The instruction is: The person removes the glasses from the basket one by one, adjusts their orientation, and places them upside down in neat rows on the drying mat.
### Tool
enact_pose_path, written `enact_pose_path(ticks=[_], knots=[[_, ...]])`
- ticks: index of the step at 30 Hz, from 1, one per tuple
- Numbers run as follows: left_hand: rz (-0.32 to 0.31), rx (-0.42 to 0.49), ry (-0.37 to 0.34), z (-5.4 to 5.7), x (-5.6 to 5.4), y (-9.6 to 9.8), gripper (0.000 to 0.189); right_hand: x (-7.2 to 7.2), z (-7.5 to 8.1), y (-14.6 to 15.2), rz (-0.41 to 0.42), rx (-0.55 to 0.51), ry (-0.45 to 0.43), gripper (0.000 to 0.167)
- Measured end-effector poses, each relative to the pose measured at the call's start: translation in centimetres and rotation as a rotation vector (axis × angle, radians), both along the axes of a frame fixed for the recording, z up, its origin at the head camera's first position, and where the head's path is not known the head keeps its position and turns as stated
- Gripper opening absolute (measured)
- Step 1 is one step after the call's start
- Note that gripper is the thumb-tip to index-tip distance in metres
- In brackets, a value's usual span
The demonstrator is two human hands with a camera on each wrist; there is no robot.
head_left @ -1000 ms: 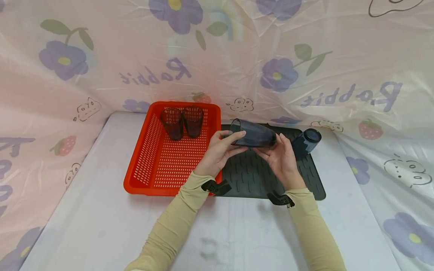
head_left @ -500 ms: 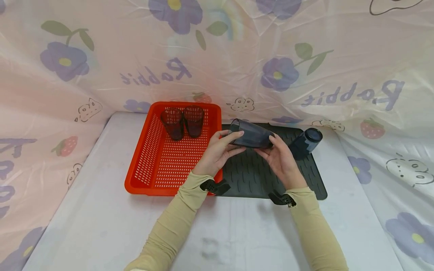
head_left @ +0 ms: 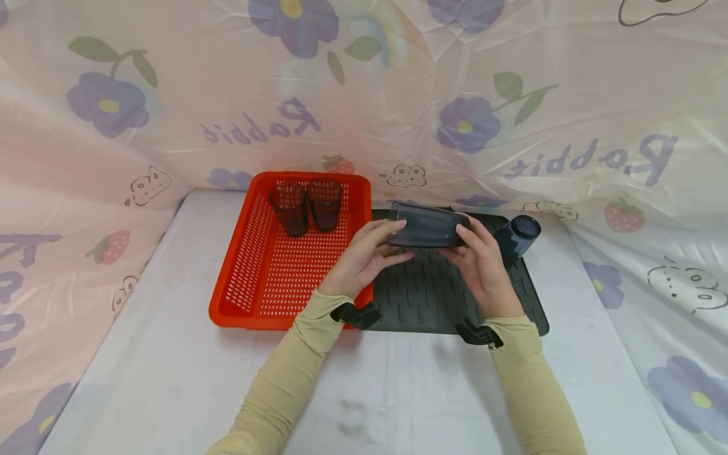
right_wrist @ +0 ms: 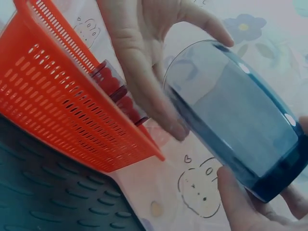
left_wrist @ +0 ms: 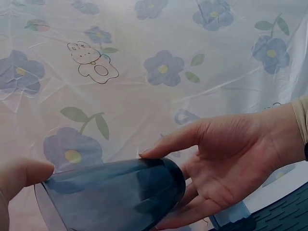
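A dark blue-grey drinking glass lies sideways in the air between both hands, above the dark drying mat. My left hand holds it at the rim end, thumb on the near side. At the thick base my right hand grips it with thumb and fingers. In the left wrist view the right fingers curl round the base of the glass. The right wrist view shows the glass see-through, its mouth toward the left hand.
Left of the mat stands a red perforated basket with two dark glasses upright at its back. Another glass stands upside down on the mat's right side. A flower-printed curtain hangs behind the white table.
The held glass has turned closer to level and shifted slightly right. My right hand has moved a little right, its thumb now over the base. The basket and other glasses stayed put.
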State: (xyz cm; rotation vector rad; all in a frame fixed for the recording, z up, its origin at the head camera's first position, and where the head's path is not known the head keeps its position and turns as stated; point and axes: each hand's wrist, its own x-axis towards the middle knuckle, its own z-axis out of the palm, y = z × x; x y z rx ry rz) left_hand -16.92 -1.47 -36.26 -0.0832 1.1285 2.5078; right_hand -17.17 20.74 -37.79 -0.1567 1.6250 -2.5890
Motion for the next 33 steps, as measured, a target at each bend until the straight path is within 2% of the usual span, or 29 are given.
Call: enact_pose_path(ticks=[7, 14, 18, 26, 33], knots=[[-0.058, 0.016, 0.059, 0.0, 0.0, -0.6, 0.028, 0.3, 1.1, 0.1, -0.04, 0.011, 0.055, 0.038], [-0.009, 0.02, 0.056, 0.2, 0.0, -1.6, 0.036, 0.6, 1.8, 0.5, -0.025, -0.048, 0.133, 0.04], [0.006, 0.034, 0.068, 0.1, 0.0, -2.3, 0.047, 0.6, 2.0, 0.7, -0.038, -0.078, 0.136, 0.037], [0.022, 0.072, 0.077, 0.1, 0.0, -3.3, 0.045, 0.5, 2.1, 1.3, -0.061, -0.096, 0.147, 0.04], [0.024, 0.072, 0.041, 0.2, 0.0, -4.1, 0.052, 0.6, 1.9, 1.9, -0.088, -0.022, 0.12, 0.042]])
